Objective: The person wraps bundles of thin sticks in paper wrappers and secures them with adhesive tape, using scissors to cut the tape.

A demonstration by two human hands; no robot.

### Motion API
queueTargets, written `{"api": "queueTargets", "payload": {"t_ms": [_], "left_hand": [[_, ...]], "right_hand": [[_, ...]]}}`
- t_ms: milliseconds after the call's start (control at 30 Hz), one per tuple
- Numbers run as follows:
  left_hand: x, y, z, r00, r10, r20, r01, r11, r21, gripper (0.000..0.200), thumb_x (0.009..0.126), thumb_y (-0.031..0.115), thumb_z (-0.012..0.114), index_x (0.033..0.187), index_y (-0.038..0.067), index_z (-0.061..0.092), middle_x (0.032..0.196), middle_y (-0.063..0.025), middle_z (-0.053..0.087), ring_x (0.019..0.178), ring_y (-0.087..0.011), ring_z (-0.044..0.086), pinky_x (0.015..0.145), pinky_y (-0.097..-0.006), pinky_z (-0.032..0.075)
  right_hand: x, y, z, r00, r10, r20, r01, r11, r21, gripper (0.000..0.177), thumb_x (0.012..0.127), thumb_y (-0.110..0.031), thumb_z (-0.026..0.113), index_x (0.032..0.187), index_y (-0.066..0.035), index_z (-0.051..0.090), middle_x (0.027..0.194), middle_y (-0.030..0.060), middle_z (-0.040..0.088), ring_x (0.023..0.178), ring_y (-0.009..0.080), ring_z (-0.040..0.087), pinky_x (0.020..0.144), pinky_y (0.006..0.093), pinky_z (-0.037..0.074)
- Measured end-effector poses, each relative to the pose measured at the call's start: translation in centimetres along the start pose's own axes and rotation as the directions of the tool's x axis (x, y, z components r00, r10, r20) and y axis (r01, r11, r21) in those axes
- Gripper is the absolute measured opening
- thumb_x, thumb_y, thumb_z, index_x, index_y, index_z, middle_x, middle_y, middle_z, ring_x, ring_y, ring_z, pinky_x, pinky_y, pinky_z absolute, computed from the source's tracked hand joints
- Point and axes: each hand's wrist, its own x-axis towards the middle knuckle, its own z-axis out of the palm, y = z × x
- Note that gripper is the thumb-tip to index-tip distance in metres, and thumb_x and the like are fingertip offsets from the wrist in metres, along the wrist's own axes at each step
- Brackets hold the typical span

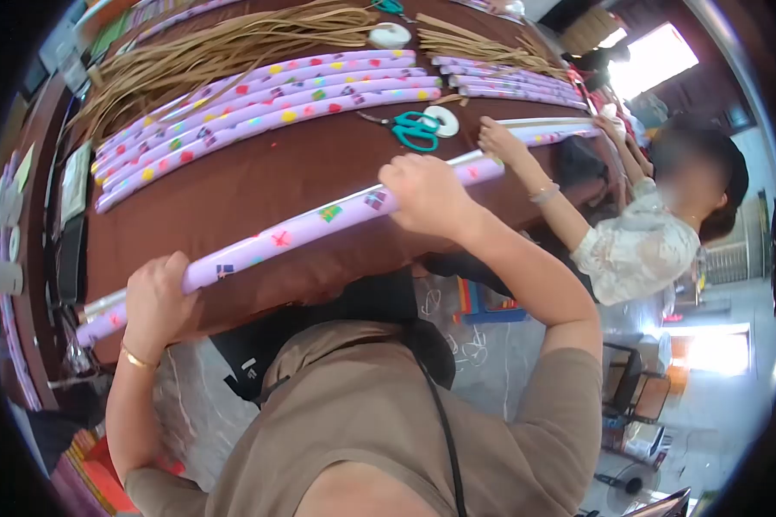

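A long roll of lilac wrapping paper point(289, 236), printed with small coloured gifts, slants across the front of the table. My left hand point(159, 295) is wrapped round it near its left end. My right hand point(426, 195) grips the same roll toward its right end. A pale strip shows along its upper side. Beyond my right hand lie teal-handled scissors point(416, 131) and a white roll of tape point(442, 121). My palms and the paper under my fingers are hidden.
Several lilac rolls point(267, 119) lie side by side farther back, with more rolls point(517, 83) to their right. Brown paper strips point(233, 39) spread behind them. At the right, a person point(642, 237) holds another roll point(560, 131). Brown cloth point(233, 185) covers the table.
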Motion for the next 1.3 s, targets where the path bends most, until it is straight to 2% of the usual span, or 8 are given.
{"api": "queueTargets", "payload": {"t_ms": [67,300,433,700,900,1033,1167,1300], "left_hand": [[0.3,-0.1,0.3,1.000,0.011,0.006,-0.011,1.000,-0.022,0.028,0.066,0.012,0.076,0.084,0.004,0.056,0.087,-0.0189,0.061,0.083,-0.0413,0.060,0.070,-0.0499,0.048],[0.4,0.4,-0.7,0.968,0.123,-0.220,-0.072,0.971,0.226,0.036,0.061,0.004,0.077,0.087,0.006,0.052,0.083,-0.0145,0.058,0.084,-0.0371,0.060,0.073,-0.0473,0.047],[0.6,0.5,-0.3,0.999,0.034,0.040,-0.034,0.999,0.006,0.033,0.066,0.008,0.077,0.087,0.006,0.052,0.086,-0.0140,0.060,0.088,-0.0370,0.061,0.074,-0.0460,0.048],[0.7,1.2,-1.5,0.971,0.115,-0.210,-0.074,0.978,0.193,0.031,0.069,0.014,0.079,0.082,0.005,0.053,0.079,-0.0155,0.062,0.080,-0.0379,0.063,0.071,-0.0476,0.049],[0.9,0.8,0.2,0.998,0.029,0.048,-0.028,0.999,-0.025,0.032,0.065,0.006,0.076,0.086,0.007,0.052,0.084,-0.0119,0.060,0.085,-0.0353,0.061,0.073,-0.0456,0.049],[1.7,-0.9,-0.3,0.921,0.209,-0.327,-0.108,0.947,0.303,0.018,0.071,0.010,0.066,0.084,0.009,0.054,0.078,-0.0097,0.057,0.078,-0.0318,0.060,0.068,-0.0457,0.048],[1.5,-0.1,-0.3,0.932,0.197,-0.304,-0.141,0.970,0.196,0.009,0.079,0.011,0.062,0.087,0.009,0.057,0.082,-0.0103,0.062,0.082,-0.0301,0.064,0.071,-0.0440,0.051],[1.4,1.0,1.6,0.986,0.073,-0.148,-0.071,0.997,0.018,0.015,0.073,0.010,0.065,0.084,0.008,0.056,0.076,-0.0106,0.064,0.077,-0.0306,0.067,0.068,-0.0444,0.054]], "right_hand": [[0.3,-0.3,-0.1,0.984,-0.064,-0.167,0.061,0.998,-0.025,0.029,0.067,-0.023,0.075,0.084,-0.009,0.057,0.080,0.0110,0.062,0.079,0.0327,0.066,0.066,0.0449,0.053],[0.0,-1.6,0.8,0.985,0.053,0.165,-0.074,0.989,0.126,0.024,0.070,-0.025,0.076,0.081,-0.010,0.061,0.078,0.0088,0.067,0.076,0.0283,0.070,0.064,0.0423,0.055],[0.9,0.2,1.2,0.977,-0.023,-0.212,0.014,0.999,-0.040,0.020,0.067,-0.013,0.071,0.080,-0.009,0.056,0.073,0.0079,0.060,0.072,0.0287,0.064,0.065,0.0409,0.052],[0.2,-1.3,1.1,0.982,0.058,0.179,-0.084,0.986,0.141,0.024,0.069,-0.020,0.074,0.083,-0.007,0.058,0.080,0.0112,0.067,0.079,0.0325,0.068,0.065,0.0443,0.054],[0.9,0.9,1.2,0.994,-0.025,-0.102,0.018,0.998,-0.062,0.028,0.063,-0.015,0.076,0.081,-0.010,0.056,0.076,0.0068,0.063,0.074,0.0272,0.066,0.064,0.0408,0.053],[0.5,-0.7,0.8,1.000,0.023,0.018,-0.024,0.998,0.061,0.028,0.065,-0.016,0.075,0.084,-0.009,0.055,0.077,0.0084,0.063,0.076,0.0296,0.066,0.065,0.0420,0.052],[0.0,-1.0,0.8,0.999,0.034,-0.004,-0.033,0.989,0.144,0.026,0.068,-0.017,0.072,0.087,-0.007,0.057,0.079,0.0117,0.063,0.079,0.0336,0.066,0.067,0.0448,0.051],[0.6,1.8,0.2,0.986,-0.041,-0.162,0.019,0.990,-0.137,0.024,0.062,-0.002,0.068,0.082,-0.007,0.054,0.076,0.0147,0.057,0.072,0.0374,0.059,0.064,0.0476,0.046]]}}
